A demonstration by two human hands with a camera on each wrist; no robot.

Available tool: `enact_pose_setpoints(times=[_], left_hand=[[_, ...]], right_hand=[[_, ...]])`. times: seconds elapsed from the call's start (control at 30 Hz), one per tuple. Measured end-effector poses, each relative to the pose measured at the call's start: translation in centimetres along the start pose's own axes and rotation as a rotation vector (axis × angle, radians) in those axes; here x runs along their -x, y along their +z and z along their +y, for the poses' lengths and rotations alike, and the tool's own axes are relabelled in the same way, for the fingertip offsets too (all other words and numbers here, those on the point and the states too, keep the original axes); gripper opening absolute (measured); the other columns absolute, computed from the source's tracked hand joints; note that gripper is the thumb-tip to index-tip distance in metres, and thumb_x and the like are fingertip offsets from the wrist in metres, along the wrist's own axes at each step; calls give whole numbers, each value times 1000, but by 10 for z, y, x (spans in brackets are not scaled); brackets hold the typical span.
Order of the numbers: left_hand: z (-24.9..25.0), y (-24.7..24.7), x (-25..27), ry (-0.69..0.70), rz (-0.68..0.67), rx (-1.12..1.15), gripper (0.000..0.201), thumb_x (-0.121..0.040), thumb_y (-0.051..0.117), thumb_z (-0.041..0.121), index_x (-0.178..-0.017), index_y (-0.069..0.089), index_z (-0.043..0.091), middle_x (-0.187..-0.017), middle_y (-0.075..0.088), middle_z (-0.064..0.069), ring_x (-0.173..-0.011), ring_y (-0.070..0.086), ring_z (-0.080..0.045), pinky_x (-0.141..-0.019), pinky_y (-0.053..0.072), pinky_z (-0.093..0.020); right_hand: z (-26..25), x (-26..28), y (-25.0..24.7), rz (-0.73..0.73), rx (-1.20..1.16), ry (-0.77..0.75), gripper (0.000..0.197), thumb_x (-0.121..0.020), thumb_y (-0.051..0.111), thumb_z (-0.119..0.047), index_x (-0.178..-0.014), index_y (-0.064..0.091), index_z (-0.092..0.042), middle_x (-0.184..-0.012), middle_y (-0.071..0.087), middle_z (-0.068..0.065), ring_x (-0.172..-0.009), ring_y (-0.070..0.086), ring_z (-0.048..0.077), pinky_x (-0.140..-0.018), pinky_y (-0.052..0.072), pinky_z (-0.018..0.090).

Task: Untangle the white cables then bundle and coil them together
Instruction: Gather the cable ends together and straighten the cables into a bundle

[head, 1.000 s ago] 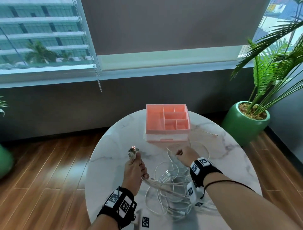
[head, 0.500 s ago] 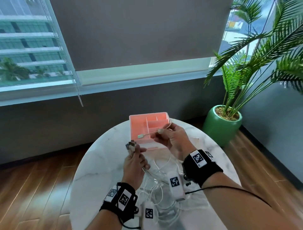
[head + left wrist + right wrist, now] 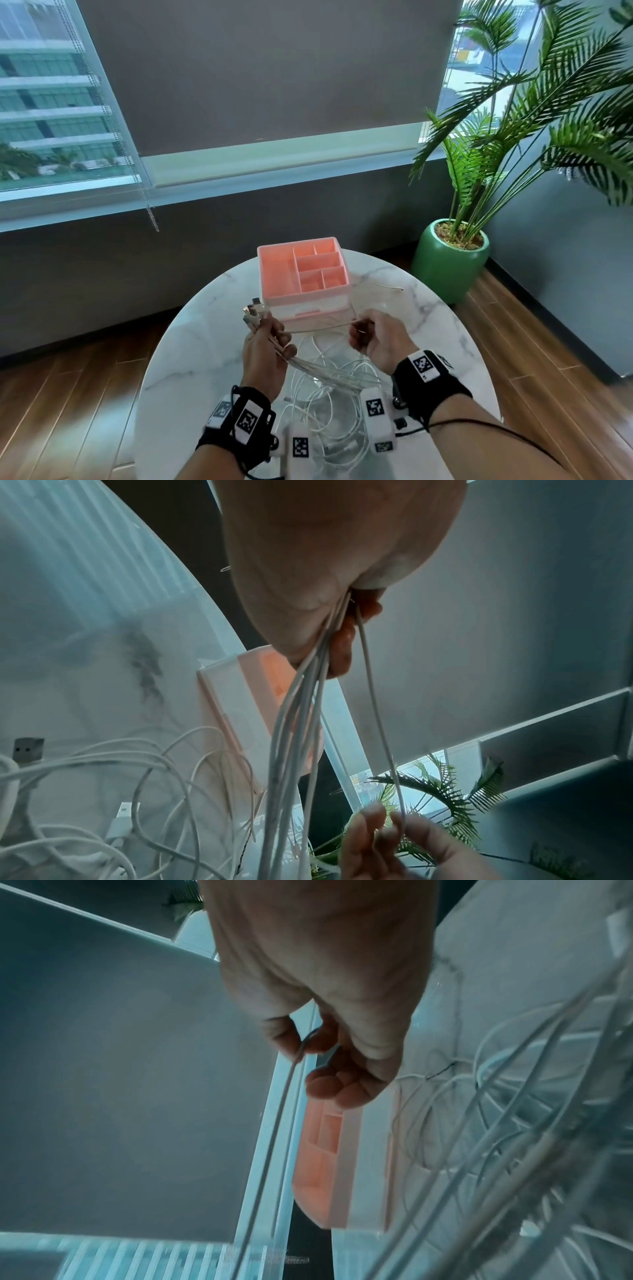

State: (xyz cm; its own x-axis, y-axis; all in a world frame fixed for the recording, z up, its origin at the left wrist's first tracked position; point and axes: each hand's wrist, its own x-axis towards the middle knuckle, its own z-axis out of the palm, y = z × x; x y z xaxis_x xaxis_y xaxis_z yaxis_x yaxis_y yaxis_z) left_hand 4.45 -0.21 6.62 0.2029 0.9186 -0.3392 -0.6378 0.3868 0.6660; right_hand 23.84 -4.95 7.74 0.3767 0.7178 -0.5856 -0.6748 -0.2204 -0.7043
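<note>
A tangle of white cables (image 3: pixel 329 411) lies on the round marble table (image 3: pixel 191 359) between my forearms. My left hand (image 3: pixel 265 346) grips a bunch of cable ends, and their plugs (image 3: pixel 251 310) stick up above the fist. In the left wrist view several cables (image 3: pixel 301 710) hang down from that fist. My right hand (image 3: pixel 371 337) pinches one white cable (image 3: pixel 284 1096) between thumb and fingers. That strand (image 3: pixel 318 325) runs taut across to my left hand, in front of the pink box.
A pink organizer box (image 3: pixel 303 274) with open compartments stands at the table's far side; one loose cable end (image 3: pixel 390 287) lies to its right. A potted palm in a green pot (image 3: pixel 448 260) stands on the wood floor to the right. Wall and window lie behind.
My right hand has come down from in front of the pink box, where it held a plug end up, and slid along that cable, now pulled taut towards the left hand. The left hand kept its grip.
</note>
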Motion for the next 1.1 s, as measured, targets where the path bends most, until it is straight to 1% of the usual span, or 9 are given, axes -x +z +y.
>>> enact_pose_setpoints(times=[0.1,0.2,0.3,0.37,0.47,0.6,0.8,0.97,1.1], left_hand=[[6,-5,-4,64,61,49,34,-105,46,22,-71,43,18,-61,48,0,-53,46,-12,-43,35,-23],[21,-13,-11,118,137,129,40,-105,43,24,-66,39,20,-55,43,2,-52,45,-15,-49,39,-28],[34,-19,-13,122,133,137,40,-106,38,25,-66,36,20,-53,31,5,-41,31,-12,-43,35,-24],[36,-20,-13,106,113,88,41,-107,36,25,-66,36,20,-52,28,6,-38,24,-9,-37,24,-20],[31,-19,-13,88,90,-15,38,-106,41,25,-68,39,20,-51,29,6,-38,22,-7,-36,18,-17],[23,-9,-10,99,-8,-161,36,-101,56,24,-68,44,23,-52,29,7,-40,21,-6,-38,18,-18],[17,17,-1,61,-156,-275,23,-88,68,28,-83,61,6,-52,22,7,-40,19,-6,-38,19,-18],[22,28,2,-7,-256,-302,34,-91,65,37,-91,65,2,-54,22,5,-40,20,-7,-38,17,-18],[24,29,5,3,-309,-469,25,-89,67,23,-95,65,-2,-51,29,3,-39,26,-9,-37,22,-19]], right_hand=[[-12,-16,-23,178,-79,19,17,-88,40,0,-74,47,-7,-59,49,11,-51,47,23,-52,50,33],[-20,-30,-61,333,-106,48,25,-96,32,3,-75,44,-5,-62,46,13,-50,46,24,-36,50,29],[-22,-42,-92,393,-52,77,30,-98,32,4,-72,44,-3,-43,47,10,-30,48,19,-32,48,27],[-27,-46,-98,374,-48,66,33,-101,31,-2,-71,44,-6,-33,43,4,-31,47,17,-34,48,26],[-43,-36,-78,241,-44,-44,35,-105,32,-17,-84,57,-7,-37,36,-3,-33,36,11,-40,38,20],[-74,7,-22,-181,27,-280,29,-105,38,-22,-108,61,-5,-58,39,0,-44,35,11,-48,29,25],[-74,51,33,-683,385,-337,26,-101,48,-14,-100,70,-1,-65,51,7,-50,44,16,-54,40,30],[-27,47,31,-787,882,-253,24,-99,57,-13,-100,71,6,-66,55,10,-56,50,19,-57,49,31],[-4,42,23,-631,926,-123,27,-98,59,-18,-106,66,7,-79,61,12,-66,64,24,-70,58,37]])
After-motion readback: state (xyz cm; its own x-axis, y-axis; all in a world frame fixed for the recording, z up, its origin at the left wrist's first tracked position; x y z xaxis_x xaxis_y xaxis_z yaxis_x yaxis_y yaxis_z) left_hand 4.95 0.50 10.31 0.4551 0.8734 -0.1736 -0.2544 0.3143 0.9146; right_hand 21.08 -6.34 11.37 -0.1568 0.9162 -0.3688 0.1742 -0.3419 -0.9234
